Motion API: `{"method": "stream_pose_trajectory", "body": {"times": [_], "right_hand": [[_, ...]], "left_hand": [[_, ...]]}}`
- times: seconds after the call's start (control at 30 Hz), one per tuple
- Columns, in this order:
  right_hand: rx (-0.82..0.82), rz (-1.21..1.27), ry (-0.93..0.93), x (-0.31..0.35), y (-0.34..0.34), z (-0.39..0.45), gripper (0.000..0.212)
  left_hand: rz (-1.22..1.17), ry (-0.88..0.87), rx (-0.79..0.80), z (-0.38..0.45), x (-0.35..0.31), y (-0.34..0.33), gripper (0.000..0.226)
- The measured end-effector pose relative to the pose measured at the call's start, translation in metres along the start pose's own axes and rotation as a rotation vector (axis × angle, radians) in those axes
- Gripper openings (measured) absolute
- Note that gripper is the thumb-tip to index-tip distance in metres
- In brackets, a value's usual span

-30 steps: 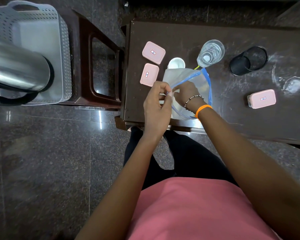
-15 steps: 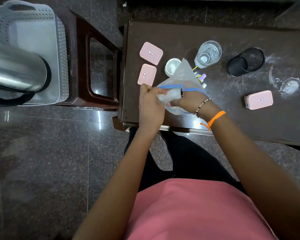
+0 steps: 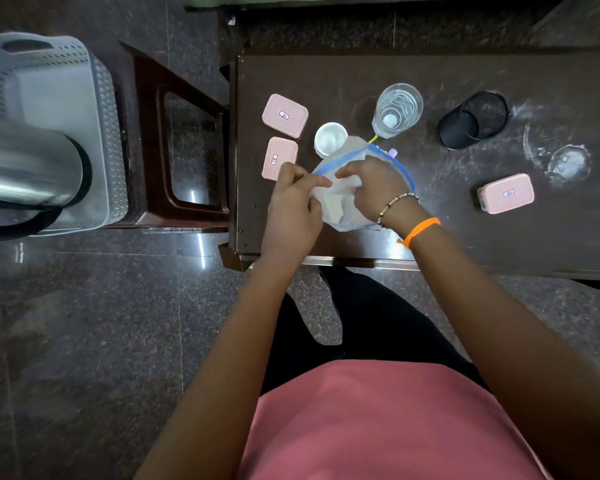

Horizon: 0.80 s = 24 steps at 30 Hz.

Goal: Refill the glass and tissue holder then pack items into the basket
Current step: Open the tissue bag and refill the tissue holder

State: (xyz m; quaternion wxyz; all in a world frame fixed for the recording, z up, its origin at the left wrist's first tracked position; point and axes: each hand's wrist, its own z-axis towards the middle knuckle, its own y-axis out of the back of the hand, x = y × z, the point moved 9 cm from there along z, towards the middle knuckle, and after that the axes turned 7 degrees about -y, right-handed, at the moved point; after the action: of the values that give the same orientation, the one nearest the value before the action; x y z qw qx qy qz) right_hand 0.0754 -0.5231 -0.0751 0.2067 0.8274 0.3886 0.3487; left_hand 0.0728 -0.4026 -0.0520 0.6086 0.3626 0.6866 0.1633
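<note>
A clear plastic bag with a blue zip rim (image 3: pixel 349 152) lies near the front edge of the dark table (image 3: pixel 465 237). My left hand (image 3: pixel 297 206) pinches the bag's left rim. My right hand (image 3: pixel 374 188) is inside the bag's mouth, gripping white tissues (image 3: pixel 333 206). A clear glass with water (image 3: pixel 397 109) stands behind the bag. The black mesh tissue holder (image 3: pixel 473 119) lies on its side to the right. The grey perforated basket (image 3: pixel 49 98) sits on a stool at far left.
Two pink lidded boxes (image 3: pixel 284 115) (image 3: pixel 278 157) and a small white cup (image 3: pixel 329 138) sit left of the bag; a third pink box (image 3: pixel 506 192) lies at right. A steel kettle (image 3: pixel 28 168) fills the left foreground. A dark brown stool (image 3: pixel 184 150) stands beside the table.
The bag has dropped lower and flatter onto the table. My right hand has pushed further into its mouth around the tissues, while my left hand keeps hold of the rim.
</note>
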Motion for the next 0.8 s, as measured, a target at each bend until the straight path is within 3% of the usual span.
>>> {"method": "stream_pose_trajectory", "body": {"times": [0.17,0.27,0.4,0.53,0.67,0.8], "right_hand": [[-0.082,-0.089,0.125,0.021,0.004,-0.015,0.042],[-0.201,0.098,0.104,0.015,0.031,-0.032,0.048],[-0.064,0.484,0.074,0.007,0.051,-0.039,0.043],[0.049,0.657,0.072,0.006,0.060,-0.040,0.034],[0.197,0.991,0.123,0.012,0.067,-0.047,0.017],[0.122,0.756,0.117,0.005,0.065,-0.042,0.010]], "left_hand": [[0.040,0.050,0.009,0.000,-0.008,-0.008,0.041],[0.104,0.092,0.070,0.004,-0.003,-0.009,0.032],[0.059,0.092,0.040,0.011,0.000,-0.001,0.030],[0.006,0.152,-0.016,0.007,0.004,0.012,0.034],[-0.015,0.218,-0.005,0.003,0.019,0.019,0.035],[-0.096,0.300,-0.049,0.001,0.023,0.028,0.042]]}}
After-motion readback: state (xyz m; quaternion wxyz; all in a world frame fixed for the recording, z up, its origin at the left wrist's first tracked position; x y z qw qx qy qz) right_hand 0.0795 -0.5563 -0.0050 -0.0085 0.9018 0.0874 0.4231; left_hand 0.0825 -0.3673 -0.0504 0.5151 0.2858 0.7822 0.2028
